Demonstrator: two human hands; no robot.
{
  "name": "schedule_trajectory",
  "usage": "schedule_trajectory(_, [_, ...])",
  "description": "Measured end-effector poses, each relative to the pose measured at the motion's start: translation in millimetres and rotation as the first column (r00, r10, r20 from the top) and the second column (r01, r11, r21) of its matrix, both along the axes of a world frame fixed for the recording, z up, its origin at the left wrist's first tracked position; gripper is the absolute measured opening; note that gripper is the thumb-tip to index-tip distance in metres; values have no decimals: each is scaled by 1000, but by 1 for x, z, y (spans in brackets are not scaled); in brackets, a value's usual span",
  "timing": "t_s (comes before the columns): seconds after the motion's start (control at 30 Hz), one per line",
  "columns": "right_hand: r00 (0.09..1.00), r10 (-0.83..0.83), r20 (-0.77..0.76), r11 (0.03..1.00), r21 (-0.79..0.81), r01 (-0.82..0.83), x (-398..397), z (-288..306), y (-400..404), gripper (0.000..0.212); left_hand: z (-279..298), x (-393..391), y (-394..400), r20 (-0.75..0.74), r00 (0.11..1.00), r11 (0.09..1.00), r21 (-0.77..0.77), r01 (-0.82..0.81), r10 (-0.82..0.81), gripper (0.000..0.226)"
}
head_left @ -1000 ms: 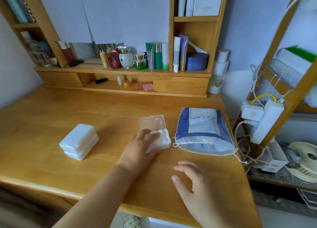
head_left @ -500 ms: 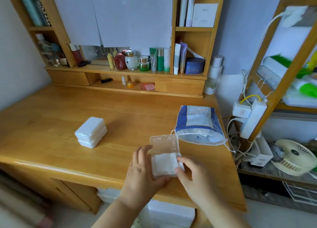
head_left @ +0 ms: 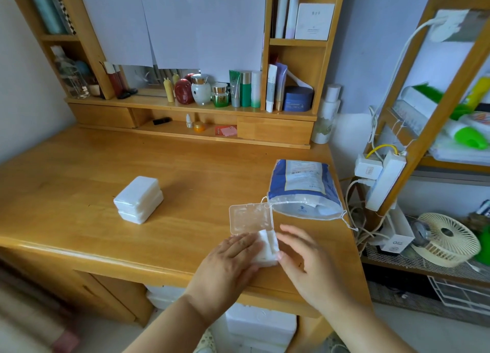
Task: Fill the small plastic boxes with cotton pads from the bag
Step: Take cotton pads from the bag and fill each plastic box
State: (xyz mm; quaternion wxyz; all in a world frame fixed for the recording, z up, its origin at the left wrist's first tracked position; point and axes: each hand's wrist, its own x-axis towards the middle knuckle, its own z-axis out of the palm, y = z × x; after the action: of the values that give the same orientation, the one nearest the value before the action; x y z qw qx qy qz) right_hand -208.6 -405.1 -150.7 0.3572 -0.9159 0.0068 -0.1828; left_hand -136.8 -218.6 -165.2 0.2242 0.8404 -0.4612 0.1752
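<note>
both hands now work the open plastic box (head_left: 252, 220) at the desk edge: left hand (head_left: 228, 257) fingers flat, pressing cotton pads (head_left: 267, 249) down; right hand (head_left: 305, 260) loosely spread beside them, holding nothing. beyond the fingertips, the bag (head_left: 302, 188) lies open; this box looks nearly filled.

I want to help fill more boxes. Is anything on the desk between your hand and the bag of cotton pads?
Nothing visible blocks it. The right hand is beside the open box, and the bag lies just beyond on bare desk, its opening facing the hand.
</note>
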Motion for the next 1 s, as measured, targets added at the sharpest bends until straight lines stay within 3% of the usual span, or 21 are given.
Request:
schedule_trajectory(0.1, [972,96,216,961,-276,-34,-5,7,-11,15,-3,1,0,3,1000,999,-46,-7,7,36])
schedule_trajectory(0.2, [955,265,132,849,-501,-167,-6,9,-18,13,-6,0,-2,6,1000,998,-69,-3,3,33])
schedule_trajectory(0.3, [949,309,65,770,-603,-210,-2,12,-19,11,-6,-2,-2,2,1000,997,-71,-11,11,34])
schedule_trajectory(0.53, [960,275,-46,712,-661,-236,10,16,-9,8,-10,-2,-1,-2,1000,1000,-26,-15,15,36])
schedule_trajectory(0.8, [961,276,25,825,-519,-223,15,22,-12,15,-15,-1,-1,32,999,999,-44,-9,11,32])
schedule_trajectory(1.0, [970,234,-64,720,-659,-217,22,27,-13,22,-18,-1,-2,23,999,999,-38,-21,22,33])
